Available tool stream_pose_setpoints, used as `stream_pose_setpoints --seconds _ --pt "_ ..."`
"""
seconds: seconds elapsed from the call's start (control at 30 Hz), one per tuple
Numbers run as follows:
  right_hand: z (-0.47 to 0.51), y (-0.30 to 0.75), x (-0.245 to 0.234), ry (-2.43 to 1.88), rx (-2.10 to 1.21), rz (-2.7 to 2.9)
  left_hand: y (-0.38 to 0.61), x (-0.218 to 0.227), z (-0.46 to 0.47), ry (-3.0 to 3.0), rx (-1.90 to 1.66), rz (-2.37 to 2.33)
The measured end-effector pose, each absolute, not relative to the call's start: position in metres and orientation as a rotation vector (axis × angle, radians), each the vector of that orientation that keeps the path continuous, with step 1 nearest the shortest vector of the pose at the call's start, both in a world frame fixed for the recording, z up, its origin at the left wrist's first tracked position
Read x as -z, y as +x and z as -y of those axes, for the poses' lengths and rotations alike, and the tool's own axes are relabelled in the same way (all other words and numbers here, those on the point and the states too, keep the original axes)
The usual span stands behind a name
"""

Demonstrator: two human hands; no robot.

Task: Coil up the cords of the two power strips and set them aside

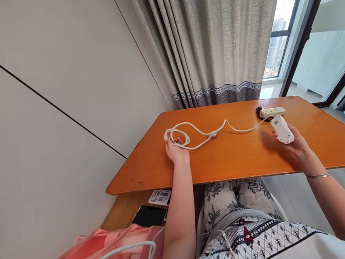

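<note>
My right hand is closed around a small white power strip, held just above the table with its screwed, labelled underside toward me. From its far end a white cord runs left across the table in a wavy line. My left hand has its fingers curled about the loose loops of that cord, near the left part of the table. A plug lies on the wood between my hands, at the cord's other end.
A second, cream power strip with a black plug lies at the back right of the orange-brown wooden table. Below left are a phone, a printed card and a pink bag. A curtain hangs behind.
</note>
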State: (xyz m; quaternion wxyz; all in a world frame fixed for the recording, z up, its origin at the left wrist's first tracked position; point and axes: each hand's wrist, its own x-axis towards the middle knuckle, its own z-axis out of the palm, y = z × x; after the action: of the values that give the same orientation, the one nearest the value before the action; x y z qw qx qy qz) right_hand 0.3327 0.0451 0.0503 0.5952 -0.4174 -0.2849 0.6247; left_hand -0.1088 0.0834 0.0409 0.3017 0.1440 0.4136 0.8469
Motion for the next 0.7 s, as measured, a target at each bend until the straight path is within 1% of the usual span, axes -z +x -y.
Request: stream_pose_setpoints --seconds 0.07,0.17,0.23,0.37,0.47,0.57,0.7 --pt "-0.047 0.343 -0.049 -0.951 -1.383 0.597 -0.128 -0.050 -0.087 0.368 -2.344 -1.147" --pt "-0.046 0.357 -0.046 -0.991 -1.285 0.592 -0.149 -0.060 -0.094 0.382 -2.566 -1.380" --pt "-0.043 0.364 -0.045 -1.090 -1.209 0.635 -0.159 -0.064 -0.100 0.495 -2.604 -1.510" --pt "-0.034 0.375 -0.051 -1.400 -1.024 0.916 -0.173 -0.065 -0.110 0.646 -2.479 -1.753" --pt "-0.031 0.388 -0.060 -1.669 -0.761 1.154 -0.185 -0.062 -0.113 0.583 -2.395 -1.955" --pt "-0.034 0.410 -0.067 -1.894 -0.462 1.283 -0.197 -0.058 -0.112 0.606 -2.301 -2.029" --pt "-0.044 0.445 -0.069 -2.142 -0.203 1.417 -0.202 -0.056 -0.107 0.702 -2.131 -2.204"
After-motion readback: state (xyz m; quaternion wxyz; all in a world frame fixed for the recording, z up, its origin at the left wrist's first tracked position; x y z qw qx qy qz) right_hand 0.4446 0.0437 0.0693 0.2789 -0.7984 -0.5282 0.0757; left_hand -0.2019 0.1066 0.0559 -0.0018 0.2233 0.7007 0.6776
